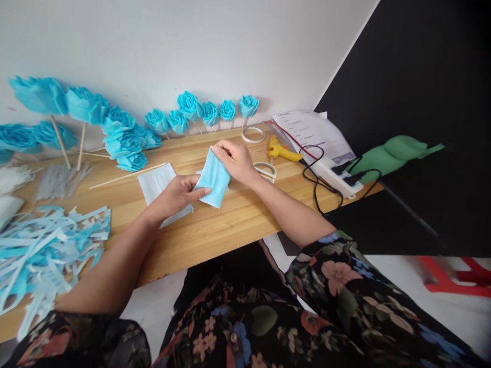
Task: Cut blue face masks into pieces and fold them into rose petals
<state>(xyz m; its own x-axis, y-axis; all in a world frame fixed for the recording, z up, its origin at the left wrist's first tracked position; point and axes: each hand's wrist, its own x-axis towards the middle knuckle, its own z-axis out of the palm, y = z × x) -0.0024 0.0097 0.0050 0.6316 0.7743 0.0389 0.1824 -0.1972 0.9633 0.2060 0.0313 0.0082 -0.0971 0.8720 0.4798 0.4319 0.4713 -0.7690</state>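
Between my two hands is a light blue sheet of face mask fabric (215, 180), held above the wooden table. My left hand (180, 194) grips its lower left edge, with the thumb lying across the front. At the top right corner my right hand (235, 159) pinches the same sheet. Flat on the table, partly under my left hand, lies a pale mask sheet (153, 183). A thin wooden stick (126, 176) rests along its upper edge. Scissors (266, 171) are partly hidden behind my right wrist.
Blue fabric flowers (187, 105) on sticks stand along the wall. Cut strips (53, 250) pile up at left. To the right are a roll of tape (253, 134), a yellow glue gun (282, 150), a power strip (337, 176) with black cables, papers (314, 133) and a green object (395, 153).
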